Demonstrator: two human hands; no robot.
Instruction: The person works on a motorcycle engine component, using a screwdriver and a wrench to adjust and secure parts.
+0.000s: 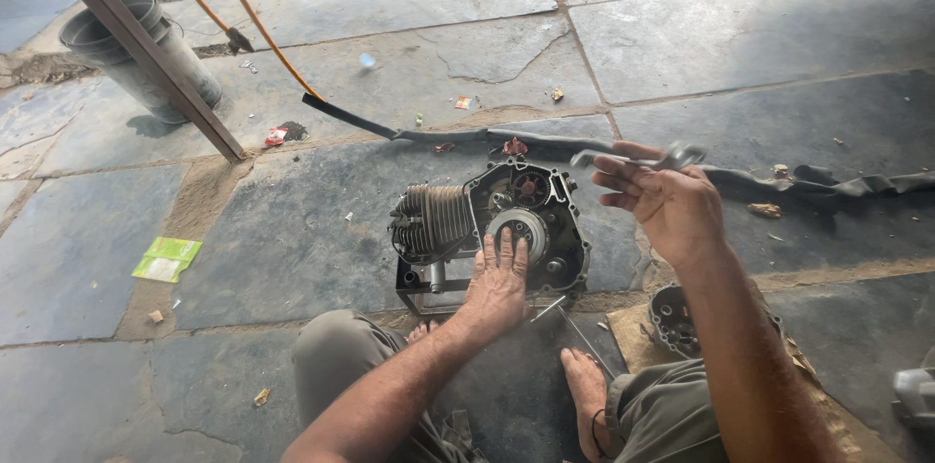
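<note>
A motorcycle engine (458,220) with a finned cylinder and an uncovered side case sits on a small metal stand on the stone floor in front of me. My left hand (499,283) lies flat on the engine's round clutch part (519,226), fingers spread. My right hand (662,195) is raised to the right of the engine and grips a metal wrench (635,158) that points left above the case. A removed engine cover (674,319) lies by my right knee.
A black rubber strip (467,135) runs across the floor behind the engine. A grey bucket (146,54) and a slanted metal bar (136,44) stand at the back left, with an orange hose (255,25). A green packet (168,259) lies at the left. My bare feet rest near the stand.
</note>
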